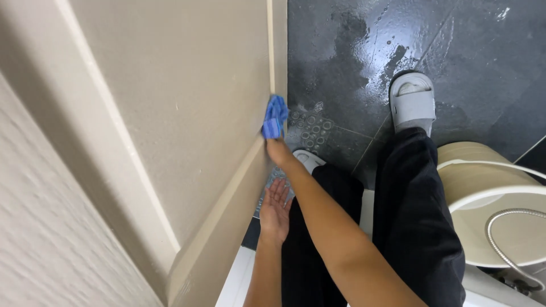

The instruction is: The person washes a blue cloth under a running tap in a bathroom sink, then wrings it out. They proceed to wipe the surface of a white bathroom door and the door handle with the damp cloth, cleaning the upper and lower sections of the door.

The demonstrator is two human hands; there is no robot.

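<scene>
My right hand (278, 150) reaches down and grips a crumpled blue cloth (274, 117), pressing it against the lower part of a beige door (193, 96) near its vertical edge. My left hand (276, 211) hangs lower with its fingers spread, palm turned toward the door's bottom rail, holding nothing. Both forearms stretch down from the bottom of the view in front of my legs in black trousers.
Wet dark floor tiles (455, 34) gleam to the right of the door. My feet wear grey slippers (413, 99). A beige toilet (495, 193) with a metal hose (500, 239) stands at the right. A textured wall (45, 227) fills the left.
</scene>
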